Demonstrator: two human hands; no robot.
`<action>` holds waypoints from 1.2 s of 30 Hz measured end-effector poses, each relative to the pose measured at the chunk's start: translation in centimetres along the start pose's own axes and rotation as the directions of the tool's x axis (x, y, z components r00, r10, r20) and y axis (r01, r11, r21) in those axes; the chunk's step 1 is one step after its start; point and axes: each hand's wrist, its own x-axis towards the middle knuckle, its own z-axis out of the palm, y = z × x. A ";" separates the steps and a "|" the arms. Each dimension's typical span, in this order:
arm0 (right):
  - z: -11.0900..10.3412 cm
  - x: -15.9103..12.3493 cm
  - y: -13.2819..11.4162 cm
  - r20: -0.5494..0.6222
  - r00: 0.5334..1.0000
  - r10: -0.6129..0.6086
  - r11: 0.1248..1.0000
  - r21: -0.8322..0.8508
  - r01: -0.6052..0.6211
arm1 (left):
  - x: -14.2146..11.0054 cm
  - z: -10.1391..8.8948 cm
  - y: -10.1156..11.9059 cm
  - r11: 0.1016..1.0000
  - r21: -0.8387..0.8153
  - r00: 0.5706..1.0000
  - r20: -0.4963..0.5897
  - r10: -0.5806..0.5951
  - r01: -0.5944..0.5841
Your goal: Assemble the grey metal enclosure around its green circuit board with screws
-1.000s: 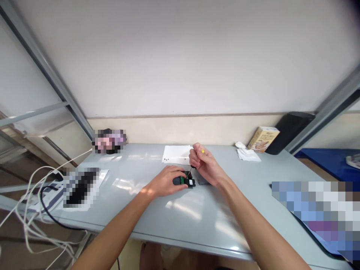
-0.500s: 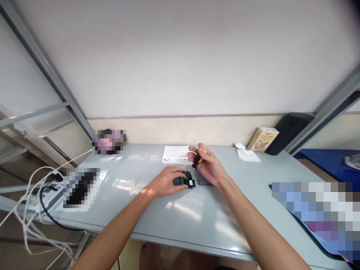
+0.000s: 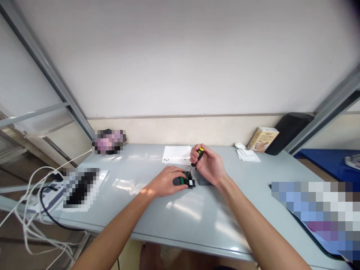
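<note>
A small black device with a green circuit board (image 3: 191, 183) lies on the grey table. My left hand (image 3: 168, 180) grips it from the left, thumb on the near side and fingers on the far side. Wrapped in the fingers of my right hand (image 3: 210, 165) is a black and yellow screwdriver (image 3: 200, 153). Its thin metal shaft slants down to the left and its tip reaches the device; the exact contact point is too small to tell. Under my right hand a dark grey flat piece (image 3: 204, 182) is partly hidden.
Behind my hands lies white paper (image 3: 176, 153) with several tiny dark bits. At the back right are crumpled tissue (image 3: 248, 154), a yellowish box (image 3: 263, 140) and a black cylinder (image 3: 289, 131). White cables (image 3: 25, 225) tangle around the left edge.
The fingers of my right hand have curled closer around the screwdriver handle, which stands a little more upright. My left hand and the device have stayed in place.
</note>
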 end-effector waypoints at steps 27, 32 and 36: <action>-0.2 -0.2 0.4 -0.033 0.999 -0.036 0.997 -0.067 0.034 | 0.1 0.1 0.3 1.000 -0.008 1.000 0.002 -0.021 0.022; -0.5 0.0 0.5 0.024 0.999 -0.048 0.998 -0.030 0.048 | 0.0 0.2 0.2 1.000 -0.005 1.000 0.006 -0.024 0.024; -0.2 0.2 0.3 -0.014 0.999 -0.036 0.999 0.039 0.037 | -0.1 0.1 0.3 1.000 -0.005 1.000 0.006 -0.024 0.024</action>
